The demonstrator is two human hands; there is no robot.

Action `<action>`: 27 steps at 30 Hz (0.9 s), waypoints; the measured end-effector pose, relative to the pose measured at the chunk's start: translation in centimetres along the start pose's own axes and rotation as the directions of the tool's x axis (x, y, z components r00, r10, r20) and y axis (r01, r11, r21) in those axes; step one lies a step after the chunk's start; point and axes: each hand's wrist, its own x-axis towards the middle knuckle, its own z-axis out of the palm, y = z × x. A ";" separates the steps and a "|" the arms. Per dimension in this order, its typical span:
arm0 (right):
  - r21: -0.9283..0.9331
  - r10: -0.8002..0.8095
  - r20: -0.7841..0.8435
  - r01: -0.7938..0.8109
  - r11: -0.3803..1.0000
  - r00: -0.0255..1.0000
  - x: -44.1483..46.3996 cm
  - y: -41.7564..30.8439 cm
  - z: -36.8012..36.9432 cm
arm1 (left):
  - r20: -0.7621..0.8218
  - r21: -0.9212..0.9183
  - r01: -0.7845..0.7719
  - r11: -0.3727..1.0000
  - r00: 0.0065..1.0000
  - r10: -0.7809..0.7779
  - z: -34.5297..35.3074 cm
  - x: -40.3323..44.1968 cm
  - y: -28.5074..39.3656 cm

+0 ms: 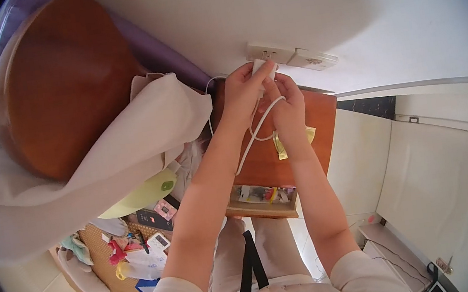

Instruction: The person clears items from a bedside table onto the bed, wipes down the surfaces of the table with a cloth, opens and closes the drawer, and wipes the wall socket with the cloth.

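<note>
In front of the wall, both hands are raised around a white charger (264, 71). My left hand (240, 93) is closed on it from the left, thumb across its top. My right hand (289, 103) closes on its lower right side, and the fingers partly hide it. A white cable (253, 137) hangs from the hands and loops over the wooden cabinet top. Just beyond the fingertips is a wall socket (271, 52); I cannot tell whether the charger touches it. A second socket (315, 59) sits to its right.
The wooden cabinet (319, 123) has a gold wrapper (281, 147) on top and a pulled-out drawer (248, 205) of small items. A wooden headboard (71, 79) with beige cloth (125, 130) stands left. Several small items lie on a woven mat (96, 247). White doors (443, 165) stand right.
</note>
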 end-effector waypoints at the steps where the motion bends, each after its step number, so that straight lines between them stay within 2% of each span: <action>1: 0.008 -0.024 -0.024 0.024 1.000 0.999 0.2 0.3 0.1 | 0.018 0.061 -0.003 0.998 1.000 0.002 0.1 -0.1 0.2; 3: 0.013 -0.052 -0.050 0.052 0.999 0.997 0.3 0.2 0.4 | 0.040 0.120 -0.009 0.993 0.999 0.005 -0.2 0.0 0.5; 5: 0.094 0.028 -0.066 -0.022 0.995 0.997 0.1 -0.2 0.2 | 0.122 0.216 -0.017 0.976 0.992 -0.010 -0.7 0.4 0.4; 10: 0.123 0.017 -0.154 0.002 0.992 0.988 -0.1 0.3 0.8 | 0.063 0.212 -0.025 0.977 0.998 0.012 -0.5 0.5 -0.2; 13: 0.117 0.009 -0.199 0.015 0.993 0.980 -0.2 0.2 1.2 | 0.118 0.259 -0.005 0.966 0.993 -0.027 -0.7 0.5 -0.4; 17: 0.068 0.003 -0.214 0.012 0.998 0.977 -0.1 0.2 1.2 | 0.069 0.143 -0.009 0.990 0.998 -0.001 -0.3 0.4 -0.5; 20: 0.002 -0.023 -0.210 0.024 1.000 0.977 0.0 0.1 1.0 | 0.013 0.204 0.012 0.979 1.000 -0.015 -0.1 0.2 -0.3; 23: 0.038 -0.088 -0.192 0.097 0.995 0.978 0.4 1.0 1.3 | -0.061 0.201 -0.046 0.979 0.996 0.059 0.1 0.1 -0.5; 27: 0.057 -0.028 -0.259 0.044 0.997 0.965 0.4 -0.8 2.1 | -0.057 0.275 -0.048 0.960 0.996 0.066 0.2 0.7 0.6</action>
